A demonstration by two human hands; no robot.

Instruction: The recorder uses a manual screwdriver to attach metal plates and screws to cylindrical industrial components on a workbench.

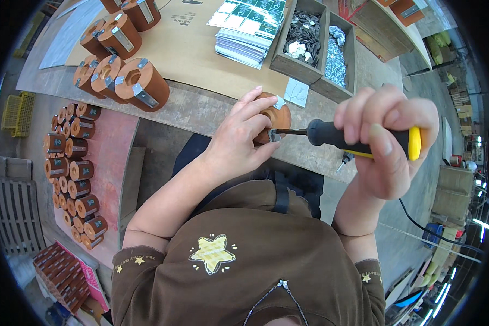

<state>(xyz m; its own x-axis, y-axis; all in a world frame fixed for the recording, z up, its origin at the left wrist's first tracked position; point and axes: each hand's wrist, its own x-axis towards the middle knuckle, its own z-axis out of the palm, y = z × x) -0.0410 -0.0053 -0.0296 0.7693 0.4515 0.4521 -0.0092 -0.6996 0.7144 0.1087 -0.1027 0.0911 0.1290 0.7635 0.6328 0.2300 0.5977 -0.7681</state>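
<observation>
My left hand [234,136] is closed around a reddish-brown wooden cylinder [282,115] at the near edge of the worktable. A metal bracket [275,135] sits on the cylinder's near side, and another silvery piece [280,101] is on its far side. In my right hand [391,138] is a screwdriver [328,135] with a black and yellow handle, held nearly level and pointing left. Its tip meets the cylinder at the near bracket, beside my left fingers. Whether a screw is under the tip is hidden.
Brown cylinders with metal brackets [142,85] stand at the back left. Many more [81,170] fill a reddish board at left. Ahead are stacked printed cards [244,41] and a wooden box [312,74] of small dark and silvery parts. A small tool [344,161] lies near the right hand.
</observation>
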